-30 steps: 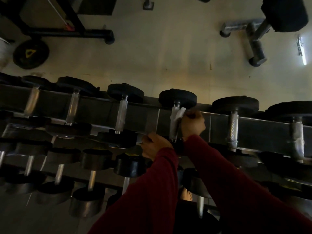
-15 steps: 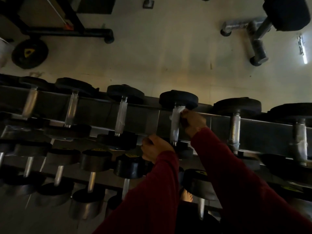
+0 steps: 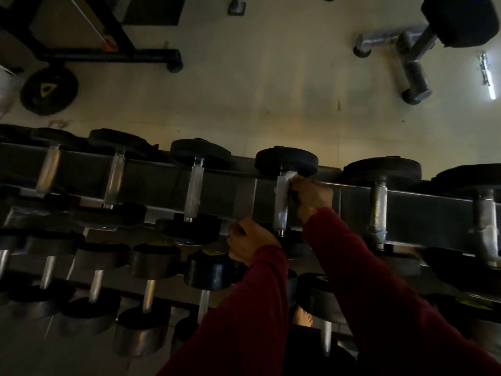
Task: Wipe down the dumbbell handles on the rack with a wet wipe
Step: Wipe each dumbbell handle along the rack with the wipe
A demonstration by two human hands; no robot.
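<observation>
White wet wipe (image 3: 284,185) is wrapped against the far end of a knurled steel dumbbell handle (image 3: 280,210) on the top tier of the rack (image 3: 423,210), just below the far black head (image 3: 286,161). Right hand (image 3: 311,196) clenches the wipe against that handle, fingers curled round it. Left hand (image 3: 250,244) sits at the near edge of the top tier, fingers curled over the near head of the same dumbbell; the head itself is mostly hidden in shadow. Both arms wear dark red sleeves (image 3: 379,308). Neighbouring dumbbells lie parallel along the top tier, one handle (image 3: 377,207) just to the right, another (image 3: 194,191) to the left. Lower tier carries smaller dumbbells (image 3: 151,280). A weight plate (image 3: 49,90) and a bench frame (image 3: 406,50) stand on the floor beyond the rack.
</observation>
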